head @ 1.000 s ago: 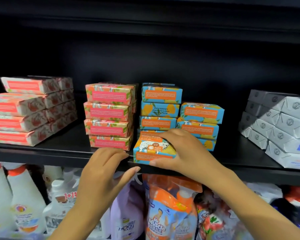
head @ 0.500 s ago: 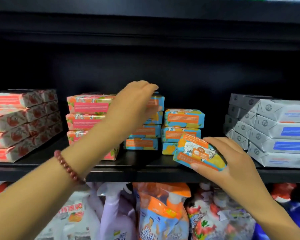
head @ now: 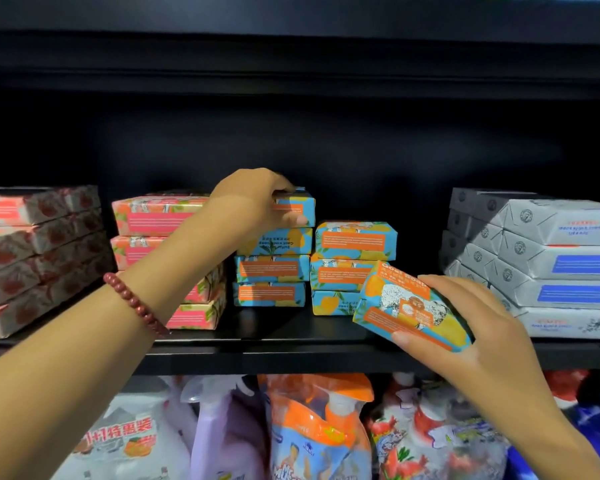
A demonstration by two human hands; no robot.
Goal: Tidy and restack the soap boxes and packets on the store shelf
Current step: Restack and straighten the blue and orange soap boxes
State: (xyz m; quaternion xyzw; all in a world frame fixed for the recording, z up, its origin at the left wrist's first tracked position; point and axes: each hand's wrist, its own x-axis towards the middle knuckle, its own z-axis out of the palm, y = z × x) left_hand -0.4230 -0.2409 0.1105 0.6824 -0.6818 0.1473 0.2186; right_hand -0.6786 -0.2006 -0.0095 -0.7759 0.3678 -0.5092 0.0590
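Soap boxes [head: 271, 294] line the shelf [head: 291, 355] in piles, and most already look squared up: the red-print packets [head: 39, 258] at far left, the grey boxes [head: 548, 258] at far right and the pink stack [head: 153, 216] all sit fairly even. What is left, by my reading, is the blue-and-orange group in the middle. The tall blue stack [head: 274, 268] stands four high and the shorter blue stack [head: 354, 240] just beside it three high, with mixed faces turned outward.

The left hand [head: 253, 199] reaches over the tall stack, its grip clamped on the top blue box [head: 302, 209] – fingers over the top, thumb on the front face. The right hand [head: 465, 327] has its grip closed round a loose blue box [head: 406, 306], held tilted in the air in front of the shorter stack and not yet placed.

A second ago that loose box lay at the shelf edge under the right hand and the left hand hung below the shelf; half a second ago the left fingers were stretched over the stack – now they curl on its top box
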